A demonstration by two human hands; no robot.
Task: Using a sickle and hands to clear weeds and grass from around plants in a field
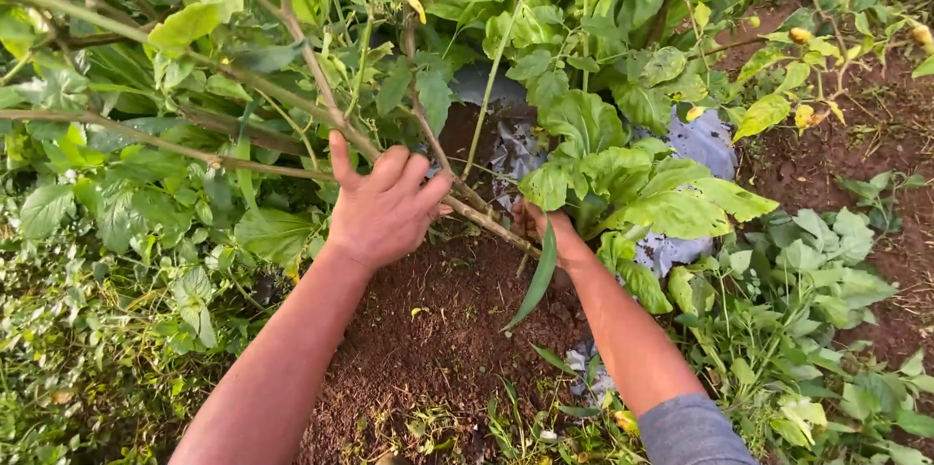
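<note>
From the head camera, the left hand [386, 204] is closed around a thin woody stem [321, 86] that slants up and away to its left. The right hand [547, 230], just right of it, reaches under broad green leaves [671, 202]; its grip is hidden. Bare brown soil [438, 329] lies below both.

I see no packages, labels, signs or screens from here; the view holds only plants, soil and a sheet of grey plastic mulch [705, 139] lying on the ground under the leaves.
</note>
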